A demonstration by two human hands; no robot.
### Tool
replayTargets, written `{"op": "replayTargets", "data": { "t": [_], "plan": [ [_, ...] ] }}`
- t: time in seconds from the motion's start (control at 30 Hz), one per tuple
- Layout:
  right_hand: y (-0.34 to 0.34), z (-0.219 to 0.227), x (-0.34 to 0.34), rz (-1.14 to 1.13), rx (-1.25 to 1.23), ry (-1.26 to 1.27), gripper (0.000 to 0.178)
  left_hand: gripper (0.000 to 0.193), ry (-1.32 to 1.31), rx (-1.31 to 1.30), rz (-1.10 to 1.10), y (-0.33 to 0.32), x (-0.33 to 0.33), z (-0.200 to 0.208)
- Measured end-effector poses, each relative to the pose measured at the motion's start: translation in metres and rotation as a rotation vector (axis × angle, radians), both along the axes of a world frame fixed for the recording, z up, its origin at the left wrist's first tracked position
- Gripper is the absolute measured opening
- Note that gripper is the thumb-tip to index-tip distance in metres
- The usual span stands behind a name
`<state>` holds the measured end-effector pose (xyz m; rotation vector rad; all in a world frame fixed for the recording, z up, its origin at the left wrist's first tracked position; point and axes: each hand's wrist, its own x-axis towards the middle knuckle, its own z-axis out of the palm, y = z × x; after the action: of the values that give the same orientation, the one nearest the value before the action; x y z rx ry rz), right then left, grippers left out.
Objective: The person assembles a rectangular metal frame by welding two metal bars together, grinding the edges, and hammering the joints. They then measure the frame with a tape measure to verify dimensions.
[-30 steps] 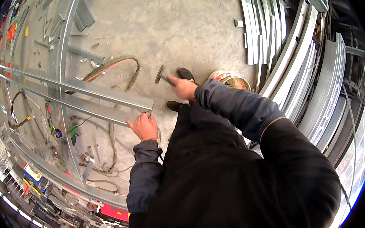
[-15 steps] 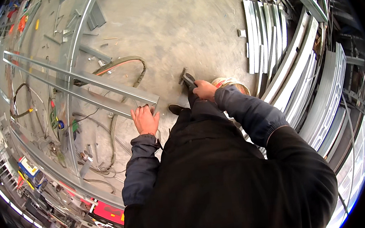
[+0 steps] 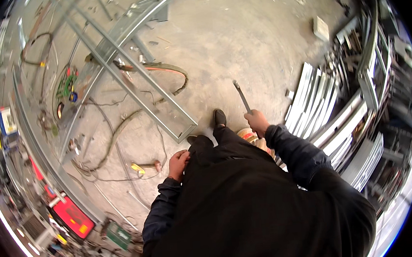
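My right hand point(image 3: 258, 122) grips a hammer point(image 3: 242, 96) by its handle, its head pointing away from me over the floor. My left hand point(image 3: 179, 165) hangs beside my left thigh with the fingers curled in, and nothing shows in it. Just ahead of that hand, apart from it, is the near end of a long galvanized steel frame point(image 3: 163, 93) made of two parallel rails. This frame runs to the far left across other metal profiles. A light bucket point(image 3: 248, 134) with red marking stands below my right hand, partly hidden by my arm and leg.
Stacked metal profiles point(image 3: 306, 95) lie on the right. Hoses and cables point(image 3: 122, 128) wind over the concrete floor on the left, among metal offcuts. A red case point(image 3: 74, 218) and a green box point(image 3: 116, 235) are at the lower left. A pale block point(image 3: 320, 28) sits at the far right.
My left hand has let go of the frame's near end and drawn back to my thigh. The hammer has swung out to the right in my right hand. My view has turned.
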<state>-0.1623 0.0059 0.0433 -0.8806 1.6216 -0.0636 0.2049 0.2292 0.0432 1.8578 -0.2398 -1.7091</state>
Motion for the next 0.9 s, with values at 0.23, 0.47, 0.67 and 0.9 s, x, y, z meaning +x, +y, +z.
{"op": "replayTargets", "data": {
  "t": [0.23, 0.47, 0.67, 0.9],
  "plan": [
    [-0.034, 0.036, 0.017, 0.139, -0.04, 0.017, 0.025, 0.088, 0.652, 0.095, 0.661, -0.065, -0.052, -0.025],
    [-0.077, 0.063, 0.039, 0.213, -0.253, 0.016, 0.021, 0.045, 0.41, 0.148, 1.242, -0.135, -0.095, -0.026],
    [-0.201, 0.026, 0.086, 0.546, -0.419, 0.08, 0.03, 0.021, 0.287, 0.133, 1.383, -0.131, -0.096, -0.058],
    [-0.368, 0.015, 0.221, 0.829, -0.73, -0.009, 0.035, 0.016, 0.207, 0.078, 1.481, -0.128, -0.107, -0.053]
  ]
}}
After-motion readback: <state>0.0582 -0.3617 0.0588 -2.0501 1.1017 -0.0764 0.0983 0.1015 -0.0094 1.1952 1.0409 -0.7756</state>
